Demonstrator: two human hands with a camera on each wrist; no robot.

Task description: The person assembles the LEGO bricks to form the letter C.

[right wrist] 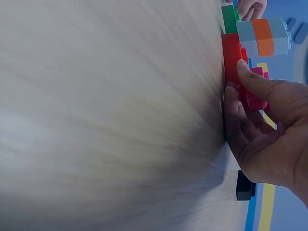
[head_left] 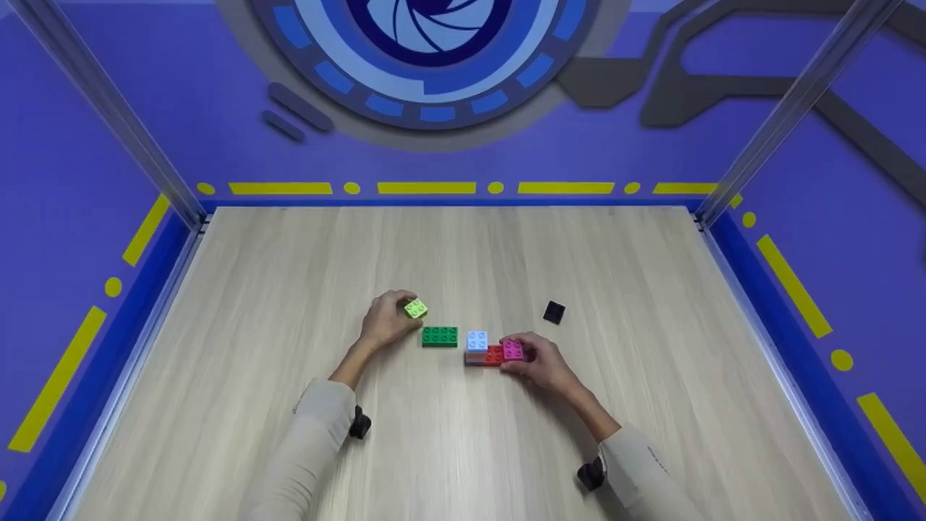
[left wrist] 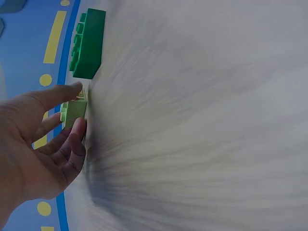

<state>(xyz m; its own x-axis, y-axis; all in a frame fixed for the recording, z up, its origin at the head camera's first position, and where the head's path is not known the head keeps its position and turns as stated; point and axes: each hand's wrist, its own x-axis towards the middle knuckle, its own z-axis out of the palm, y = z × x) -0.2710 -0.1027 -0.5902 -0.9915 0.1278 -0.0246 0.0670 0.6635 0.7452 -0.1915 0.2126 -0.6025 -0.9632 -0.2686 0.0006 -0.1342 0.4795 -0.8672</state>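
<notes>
My left hand (head_left: 388, 318) holds a small lime-green toy brick (head_left: 415, 308) between thumb and fingers, low over the table. Just right of it lies a longer green brick (head_left: 440, 336), studs up, not touched. My right hand (head_left: 541, 360) grips a magenta brick (head_left: 512, 350) at the right end of a red brick (head_left: 494, 354). In the right wrist view the thumb and a fingertip also reach the red brick's side. On the red brick's left end stands a stack, an orange brick (right wrist: 263, 37) between light blue ones, with a light blue brick (head_left: 477, 340) on top.
A small black brick (head_left: 554, 312) lies beyond my right hand. The wooden table (head_left: 463, 253) ends at blue panels with yellow marks at the back and sides. Each forearm carries a black wrist device (head_left: 359, 422) near the cuff.
</notes>
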